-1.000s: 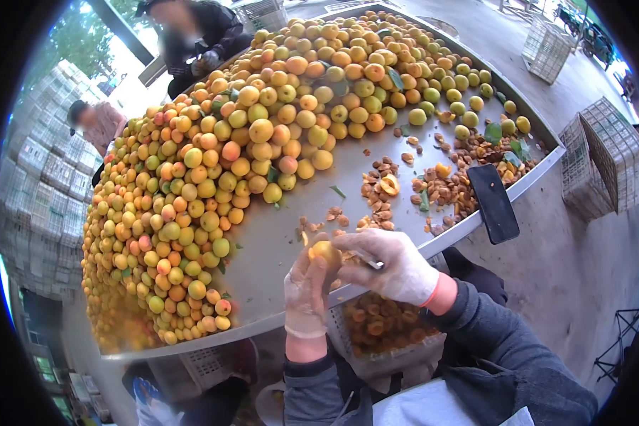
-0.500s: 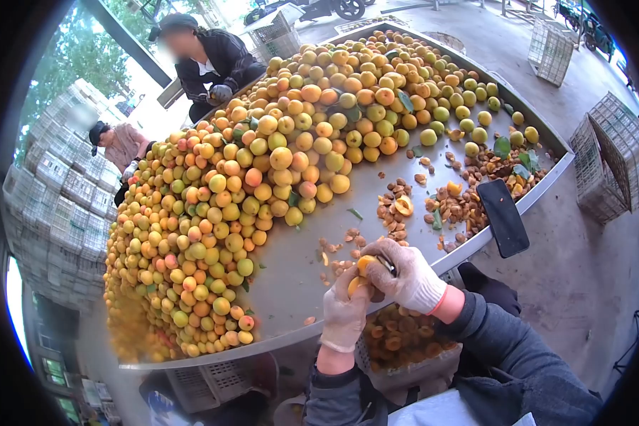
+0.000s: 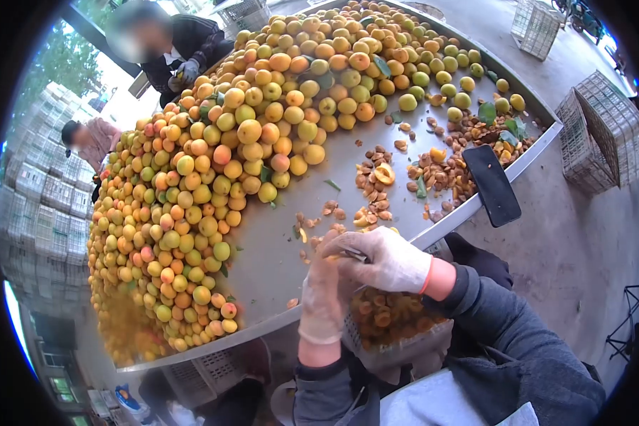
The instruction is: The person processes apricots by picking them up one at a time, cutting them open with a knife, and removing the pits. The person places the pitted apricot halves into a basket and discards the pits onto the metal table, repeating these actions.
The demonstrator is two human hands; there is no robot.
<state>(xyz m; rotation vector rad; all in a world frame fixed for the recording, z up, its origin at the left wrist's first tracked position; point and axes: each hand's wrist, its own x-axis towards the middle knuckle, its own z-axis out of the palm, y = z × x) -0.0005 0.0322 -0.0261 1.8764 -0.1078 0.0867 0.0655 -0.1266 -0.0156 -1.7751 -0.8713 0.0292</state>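
Both my hands wear whitish gloves and meet above the front edge of the metal table (image 3: 263,284). My right hand (image 3: 390,261) is closed on a small metal tool (image 3: 355,254). My left hand (image 3: 323,295) is raised against the right fingertips, smeared by motion; whether anything is in it is hidden. Beyond them, pits (image 3: 373,181) and an opened apricot half (image 3: 384,174) lie on the metal. Below my hands a crate of apricot halves (image 3: 394,316) is partly covered by my right hand. A large heap of whole apricots (image 3: 213,184) spreads over the table's left and back.
A black phone (image 3: 491,186) lies across the table's right rim. Two people (image 3: 184,53) are at the heap's far left side. Plastic crates (image 3: 603,135) stand on the floor at right, with stacked crates (image 3: 42,206) at left.
The view has shifted, so the table sits further left and higher. The orange fruit pieces that showed between my hands are no longer visible there. My left hand is now more upright and blurred.
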